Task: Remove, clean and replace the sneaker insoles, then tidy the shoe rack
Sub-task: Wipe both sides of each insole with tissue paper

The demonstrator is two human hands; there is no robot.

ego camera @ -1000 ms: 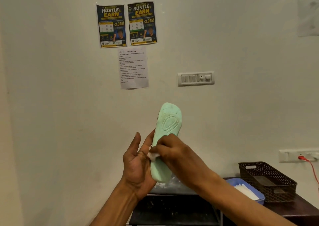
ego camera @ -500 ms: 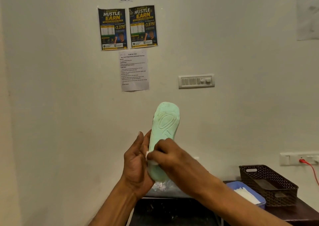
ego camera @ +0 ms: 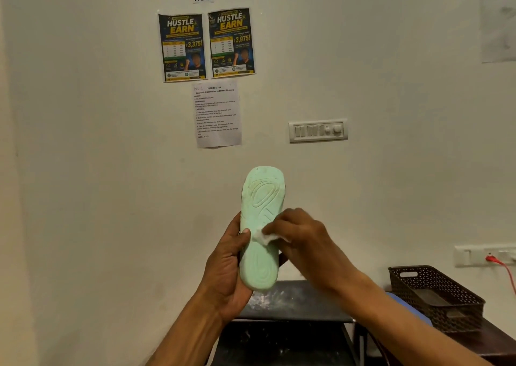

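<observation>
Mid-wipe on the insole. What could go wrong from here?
1. The left hand grips the insole only by its lower half; the free top could flex under wiping pressure.
2. The right hand pinches a small white wad; it may slip out.
3. A dropped insole would land on the smudged dark shelf below.

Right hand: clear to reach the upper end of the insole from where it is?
Probably yes. The right hand holds a white wad against the middle of the insole; the left hand grips only the lower half, so the upper end is bare and unobstructed.
</observation>
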